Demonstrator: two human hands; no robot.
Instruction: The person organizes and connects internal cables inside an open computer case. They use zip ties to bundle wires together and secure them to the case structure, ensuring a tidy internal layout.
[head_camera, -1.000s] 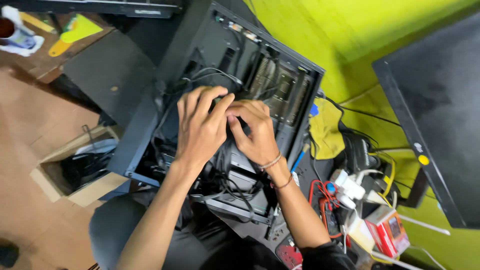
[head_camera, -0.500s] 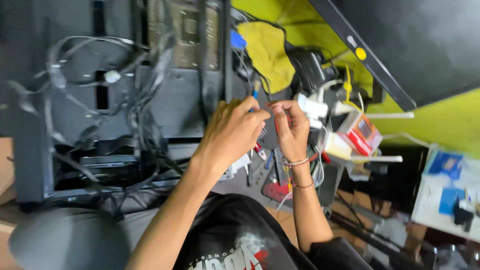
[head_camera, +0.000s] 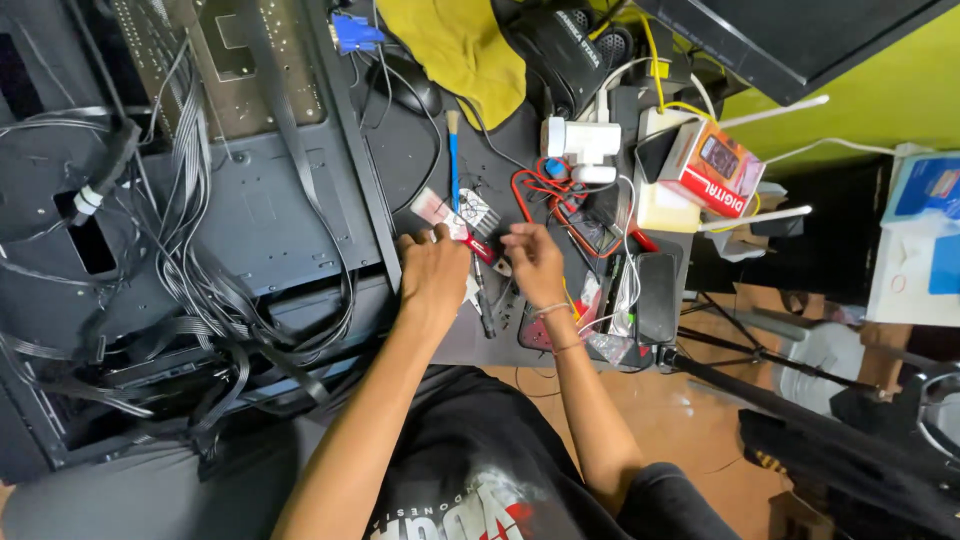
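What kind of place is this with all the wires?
Probably a computer repair bench: an opened black metal computer case spilling black cables, a blue-handled brush, and a dark monitor over a cluttered grey desk.

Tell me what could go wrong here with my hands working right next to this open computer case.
The loose black cables spilling from the open computer case lie close to your left hand; an elbow could snag them. Your right hand works among crowded small things: the red wires and the blue brush could get knocked or tangled. Small parts might slide off the desk edge.
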